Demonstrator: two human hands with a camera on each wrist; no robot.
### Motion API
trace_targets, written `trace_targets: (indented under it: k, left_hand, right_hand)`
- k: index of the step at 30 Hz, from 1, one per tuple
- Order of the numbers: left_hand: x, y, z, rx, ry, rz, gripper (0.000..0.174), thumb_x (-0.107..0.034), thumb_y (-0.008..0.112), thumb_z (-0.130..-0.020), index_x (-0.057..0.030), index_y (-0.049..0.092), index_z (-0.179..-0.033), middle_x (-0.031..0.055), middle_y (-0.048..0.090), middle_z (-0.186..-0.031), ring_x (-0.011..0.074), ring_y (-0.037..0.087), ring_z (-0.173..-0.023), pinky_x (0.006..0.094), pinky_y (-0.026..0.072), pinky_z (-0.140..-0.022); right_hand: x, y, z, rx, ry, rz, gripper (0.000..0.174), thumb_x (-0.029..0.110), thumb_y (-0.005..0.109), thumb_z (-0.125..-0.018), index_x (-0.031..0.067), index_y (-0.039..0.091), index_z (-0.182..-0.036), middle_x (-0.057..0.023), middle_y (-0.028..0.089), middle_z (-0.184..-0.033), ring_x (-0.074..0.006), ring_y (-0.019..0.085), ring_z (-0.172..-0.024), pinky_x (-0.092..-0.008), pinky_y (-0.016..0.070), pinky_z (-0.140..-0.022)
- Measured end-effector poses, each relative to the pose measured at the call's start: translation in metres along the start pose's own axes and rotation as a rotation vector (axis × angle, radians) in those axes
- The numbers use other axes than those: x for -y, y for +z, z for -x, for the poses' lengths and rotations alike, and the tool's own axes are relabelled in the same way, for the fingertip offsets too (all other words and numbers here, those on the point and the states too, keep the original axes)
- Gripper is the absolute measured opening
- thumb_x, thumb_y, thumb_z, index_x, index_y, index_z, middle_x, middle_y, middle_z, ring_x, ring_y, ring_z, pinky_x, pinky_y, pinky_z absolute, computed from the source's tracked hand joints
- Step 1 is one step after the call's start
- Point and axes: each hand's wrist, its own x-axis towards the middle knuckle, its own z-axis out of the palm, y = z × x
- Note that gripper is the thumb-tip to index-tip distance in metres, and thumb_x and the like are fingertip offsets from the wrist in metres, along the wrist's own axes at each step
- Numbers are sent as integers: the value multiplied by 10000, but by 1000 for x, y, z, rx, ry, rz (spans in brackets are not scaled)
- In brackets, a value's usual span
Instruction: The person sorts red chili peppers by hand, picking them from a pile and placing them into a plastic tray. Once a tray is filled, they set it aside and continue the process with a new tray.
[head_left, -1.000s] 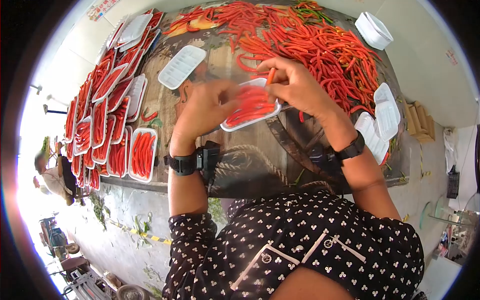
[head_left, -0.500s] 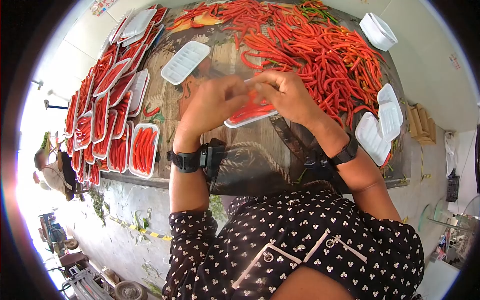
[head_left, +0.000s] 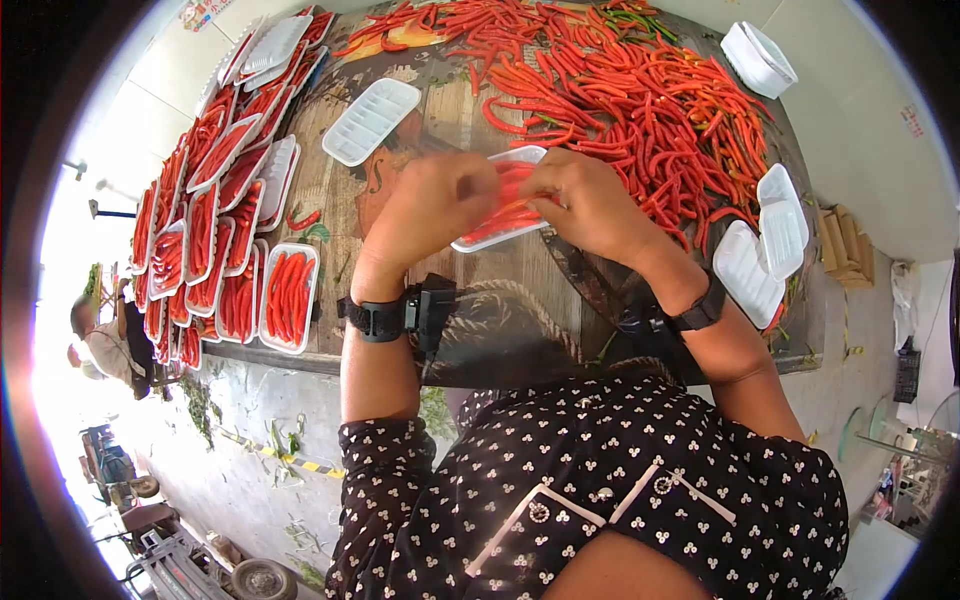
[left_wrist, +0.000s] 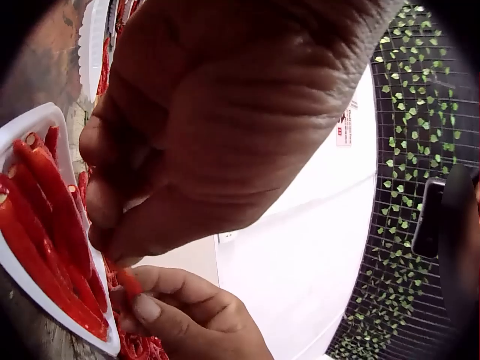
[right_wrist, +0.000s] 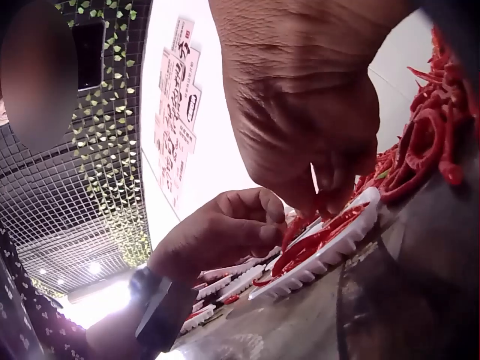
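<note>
A white plastic tray of red chili peppers lies on the table in front of the person. My left hand is over the tray's left side, with thumb and fingertips pinching one end of a red chili pepper. From the other side, my right hand pinches the same pepper between thumb and fingers. In the right wrist view the fingertips of both hands come close together just above the tray. Part of that pepper is hidden by the fingers.
A large heap of loose red chili peppers covers the back right. Filled trays are stacked along the left. One bare white tray lies behind my left hand; spare trays sit at the right edge.
The right hand has come down and inward from the tray's far right, bringing a pepper toward the left hand. Both hands now meet over the tray, then sit slightly further apart than half a second ago.
</note>
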Motion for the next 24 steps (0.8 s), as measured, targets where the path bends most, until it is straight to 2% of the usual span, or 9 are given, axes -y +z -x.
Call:
trace_targets:
  k: [5,7,9,13,15,19,21,22,24]
  left_hand:
    - [-1,-2,0,-19,-65,22,83,6,669,-775,36,614,-829,53,611,-695,105,568,-668,283,462,-631]
    - [3,-1,0,-38,6,-6,84,4,669,-772,36,614,-827,61,612,-694,116,571,-659,292,461,-623]
    - [3,-1,0,-18,-20,-14,85,3,670,-770,36,615,-826,64,611,-694,118,571,-658,294,462,-624]
    - [4,-2,0,12,-30,-31,86,3,670,-763,37,613,-819,78,609,-691,138,580,-647,300,467,-630]
    - [4,-2,-1,24,-34,-47,88,1,670,-762,36,611,-817,84,612,-701,147,587,-656,302,469,-638]
    - [8,0,-1,37,-7,-103,93,-3,668,-749,30,611,-814,98,624,-740,168,606,-698,311,473,-667]
    - [9,1,-1,37,-13,-106,92,-2,664,-743,28,613,-814,101,625,-751,172,611,-714,314,475,-676]
    - [9,2,-1,36,-19,-110,92,0,661,-737,25,615,-813,103,627,-761,175,615,-730,317,477,-686]
    - [13,3,-2,34,9,-124,89,1,656,-736,22,619,-814,105,626,-760,183,616,-727,320,479,-687]
  right_hand:
    - [-8,5,3,-61,-74,83,92,85,691,-775,45,692,-858,-104,611,-788,-279,599,-773,-389,480,-736]
    - [-7,5,3,-45,-54,94,80,86,692,-772,43,684,-839,-99,611,-780,-273,596,-757,-387,476,-722]
    - [-4,3,2,5,38,34,82,134,617,-757,64,654,-735,-152,623,-768,-361,597,-792,-486,470,-713]
    - [-4,3,2,-6,58,12,77,137,626,-754,67,655,-739,-152,623,-757,-359,597,-788,-483,471,-716]
    - [-5,2,3,-3,35,61,79,86,701,-761,47,655,-811,-90,606,-749,-271,589,-742,-391,468,-696]
    - [-6,6,4,-35,40,91,76,87,704,-759,53,649,-798,-83,604,-747,-268,590,-751,-394,468,-695]
    - [-5,5,3,-49,68,64,87,148,658,-742,61,644,-744,-132,622,-767,-340,604,-782,-470,478,-718]
    - [-5,5,4,-50,70,65,87,148,658,-742,61,644,-744,-132,622,-767,-340,604,-782,-470,478,-718]
    - [-5,6,4,-23,78,82,71,91,702,-752,57,648,-783,-76,602,-749,-268,591,-767,-395,469,-707]
